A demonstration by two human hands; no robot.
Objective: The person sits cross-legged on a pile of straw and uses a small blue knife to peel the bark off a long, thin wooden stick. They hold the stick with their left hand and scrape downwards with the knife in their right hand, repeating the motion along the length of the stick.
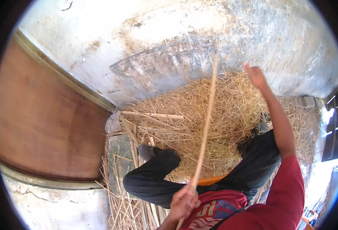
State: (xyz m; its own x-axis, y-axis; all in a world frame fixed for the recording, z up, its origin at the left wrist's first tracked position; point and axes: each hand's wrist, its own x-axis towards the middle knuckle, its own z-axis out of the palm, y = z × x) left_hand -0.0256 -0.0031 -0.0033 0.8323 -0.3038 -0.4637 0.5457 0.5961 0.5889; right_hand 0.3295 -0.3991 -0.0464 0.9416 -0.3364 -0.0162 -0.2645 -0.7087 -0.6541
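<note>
My left hand [184, 203] is closed round the lower part of a long, narrow bamboo strip [207, 126], close to my red shirt. The strip slants up and away from me, its far end over the wall behind the pile. Out at the far right, my right arm is stretched forward, and my right hand [256, 76] is raised in front of the wall, apart from the strip. Its fingers are curled in, slightly blurred; a faint thin curl shows near them, but I cannot make out what they hold. Straw-like shavings [192, 96] are heaped beneath.
Split bamboo pieces [153, 115] lie left of the heap, with more slats [150, 214] beside my left leg. Ahead stands a stained wall [169, 57]; a brown panel [50, 115] is at left. Something orange [215, 179] shows between my legs. A grey block [308, 101] sits far right.
</note>
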